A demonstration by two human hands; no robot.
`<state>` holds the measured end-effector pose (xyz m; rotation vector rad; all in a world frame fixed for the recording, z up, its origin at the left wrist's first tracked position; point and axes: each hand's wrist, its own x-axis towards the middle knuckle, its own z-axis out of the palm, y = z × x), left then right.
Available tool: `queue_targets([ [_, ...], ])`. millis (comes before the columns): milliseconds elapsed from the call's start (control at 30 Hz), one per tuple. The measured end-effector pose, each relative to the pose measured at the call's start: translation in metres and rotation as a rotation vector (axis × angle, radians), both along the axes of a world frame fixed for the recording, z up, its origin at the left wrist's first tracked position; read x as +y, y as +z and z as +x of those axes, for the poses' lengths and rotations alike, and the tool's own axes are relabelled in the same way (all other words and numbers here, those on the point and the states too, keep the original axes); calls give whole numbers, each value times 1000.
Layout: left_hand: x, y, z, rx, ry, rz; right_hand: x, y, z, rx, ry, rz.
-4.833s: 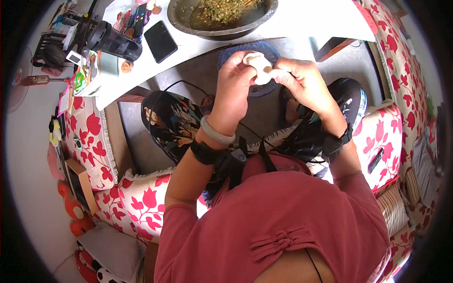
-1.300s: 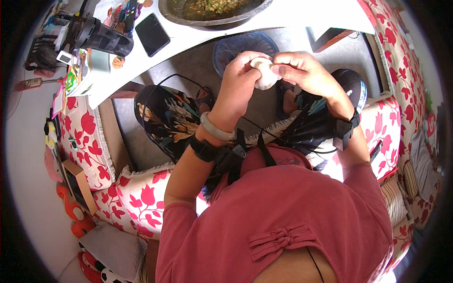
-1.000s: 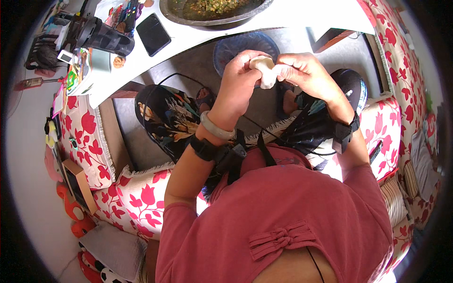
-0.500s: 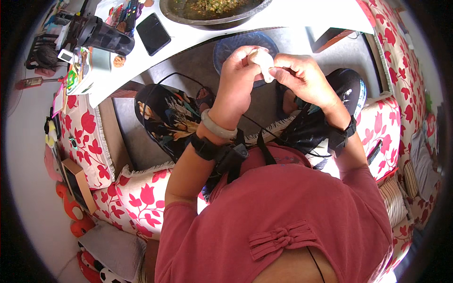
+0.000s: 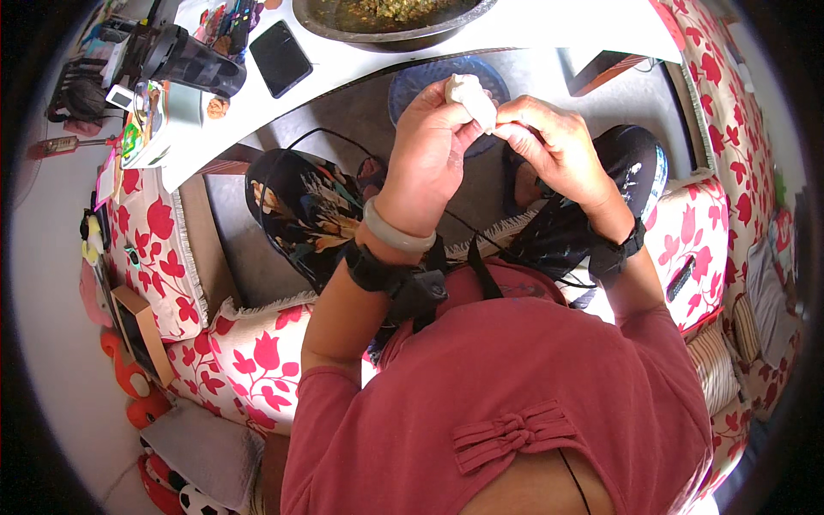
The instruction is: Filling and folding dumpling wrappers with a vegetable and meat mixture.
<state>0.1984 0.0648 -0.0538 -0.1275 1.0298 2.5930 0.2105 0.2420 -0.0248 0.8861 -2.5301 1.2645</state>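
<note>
white dough pc sits in l hand, fingers curled round it, up-left of r hand, long axis slanting down-right twd r thumb & index, which seem to pinch its lower tip.

You have two hands, two wristbands (one each side), one dough piece, one dark bowl, one black phone.

Dough between left hand and right hand, basin beyond. Filling in bowl on table; phone, bottle left of bowl.
</note>
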Motion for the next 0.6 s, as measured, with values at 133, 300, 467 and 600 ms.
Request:
queue_targets([
  [133,3,8,4,38,27,-58,-2,0,0,54,-2,36],
  [300,5,6,5,73,74,-93,-9,5,3,66,-36,66],
  [467,8,9,7,49,138,-112,-13,0,6,56,-110,135],
  [600,8,8,5,59,134,-125,-15,-2,4,118,-127,105],
])
